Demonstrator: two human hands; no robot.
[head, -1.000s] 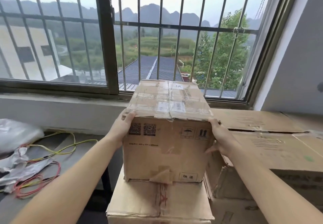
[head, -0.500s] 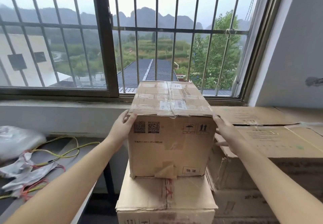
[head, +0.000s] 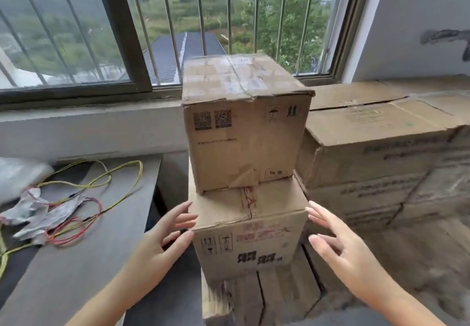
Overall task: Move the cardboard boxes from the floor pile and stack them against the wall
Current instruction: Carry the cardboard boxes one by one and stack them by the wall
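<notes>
A taped cardboard box [head: 244, 127] with QR codes stands on top of a stack under the window. Beneath it sits a second box [head: 251, 239] with red and black print, and a third box [head: 262, 297] lies below that. My left hand [head: 162, 244] hovers with straight fingers at the left side of the second box, fingertips near its edge. My right hand [head: 338, 246] is spread open just right of that box. Neither hand holds anything.
Larger cardboard boxes [head: 376, 147] are stacked to the right against the wall. A grey table [head: 76, 257] on the left carries yellow and red wires [head: 86, 185] and plastic wrapping [head: 20, 175]. A barred window [head: 162, 25] runs behind the stack.
Both hands have let go of the top box and dropped down to the sides of the second box. The view has tilted downward, showing more of the stack.
</notes>
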